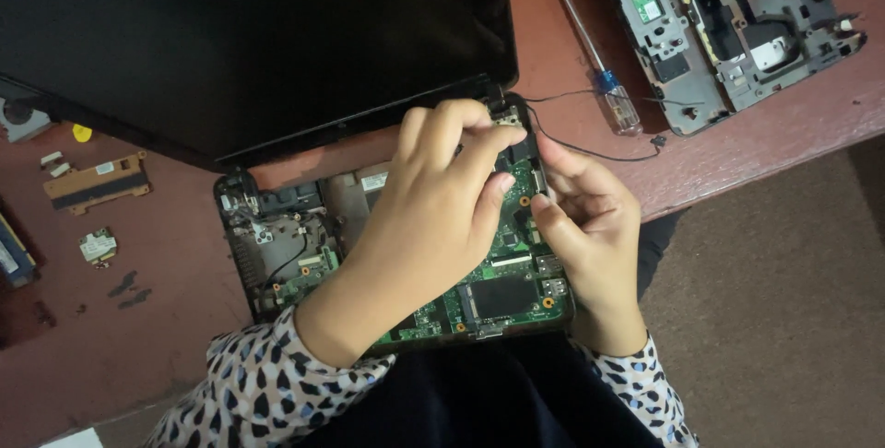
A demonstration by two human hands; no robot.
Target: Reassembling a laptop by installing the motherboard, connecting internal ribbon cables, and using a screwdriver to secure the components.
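Observation:
An opened small laptop lies at the table's near edge, its green circuit board exposed in the black base and its dark screen lid folded back. My left hand reaches across the board, fingertips pinched at the right hinge corner. Beside it my right hand has thumb and fingers pressed on the board's right edge. Whether either hand holds a small part is hidden by the fingers. A thin black wire runs from that corner to the right.
A screwdriver with a clear handle lies right of the lid. A stripped grey chassis sits at the back right. Small boards and loose parts lie at the left, with a fan at the far left.

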